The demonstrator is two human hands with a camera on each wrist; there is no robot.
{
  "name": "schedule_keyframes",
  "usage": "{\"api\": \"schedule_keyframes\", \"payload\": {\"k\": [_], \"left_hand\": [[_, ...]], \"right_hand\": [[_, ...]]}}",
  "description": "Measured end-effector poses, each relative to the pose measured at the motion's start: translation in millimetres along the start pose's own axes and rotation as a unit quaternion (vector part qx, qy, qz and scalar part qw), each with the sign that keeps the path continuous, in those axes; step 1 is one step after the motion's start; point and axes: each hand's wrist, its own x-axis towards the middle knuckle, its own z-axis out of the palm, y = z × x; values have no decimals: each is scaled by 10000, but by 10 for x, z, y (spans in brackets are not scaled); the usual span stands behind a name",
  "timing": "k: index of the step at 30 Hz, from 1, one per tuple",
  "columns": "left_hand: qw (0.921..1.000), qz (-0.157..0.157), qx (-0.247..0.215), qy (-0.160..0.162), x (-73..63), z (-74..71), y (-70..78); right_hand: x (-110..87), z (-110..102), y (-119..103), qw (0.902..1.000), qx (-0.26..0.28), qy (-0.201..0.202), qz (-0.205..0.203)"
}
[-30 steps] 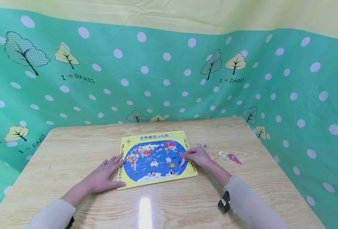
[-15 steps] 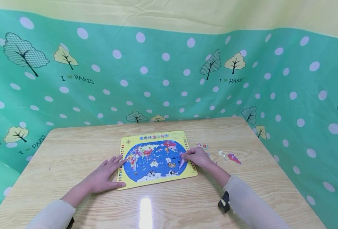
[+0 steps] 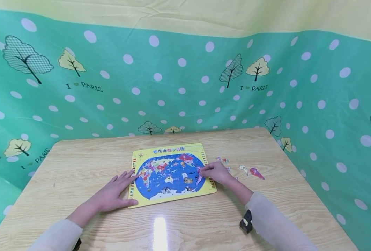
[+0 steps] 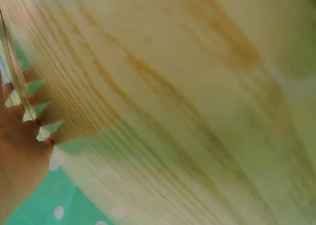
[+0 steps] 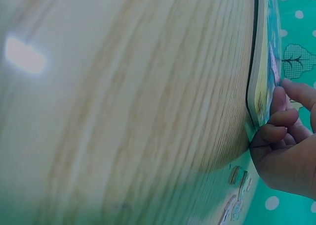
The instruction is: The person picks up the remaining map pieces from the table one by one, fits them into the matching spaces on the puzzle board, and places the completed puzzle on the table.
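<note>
A yellow-bordered world map puzzle board (image 3: 141, 203) lies flat on the table, with colourful land pieces on its blue oval. My left hand (image 3: 113, 194) rests at the board's left side, fingers spread, thumb and fingertips over the border. At the right end of the oval, my right hand (image 3: 218, 172) pinches a long pink puzzle piece (image 3: 199, 180) between thumb and index finger. That pink piece (image 5: 274, 62) sits against the map face in the right wrist view, the other fingers curled below. The fingertips cover its upper part in the head view.
Several loose pieces lie right of the board, among them a red and purple one (image 3: 257, 174), a white one (image 3: 244, 169) and a small round one (image 3: 225, 161). Light wood table (image 3: 88, 157) surrounds the board. A green dotted curtain (image 3: 172, 87) stands behind it.
The pink piece has turned slightly and come to lie closer to the map under my right fingertips. My left hand and the board have stayed in place.
</note>
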Motion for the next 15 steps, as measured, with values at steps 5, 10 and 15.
{"api": "schedule_keyframes", "payload": {"k": [5,10,15], "left_hand": [[10000,19,8,4,0,0,0],[10000,15,-22,2,2,0,-4],[10000,-3,-27,10,2,7,-13]], "right_hand": [[-2,10,6,9999,-111,12,-52],[9,19,7,9997,-227,39,-55],[7,26,2,9994,-336,31,-64]]}}
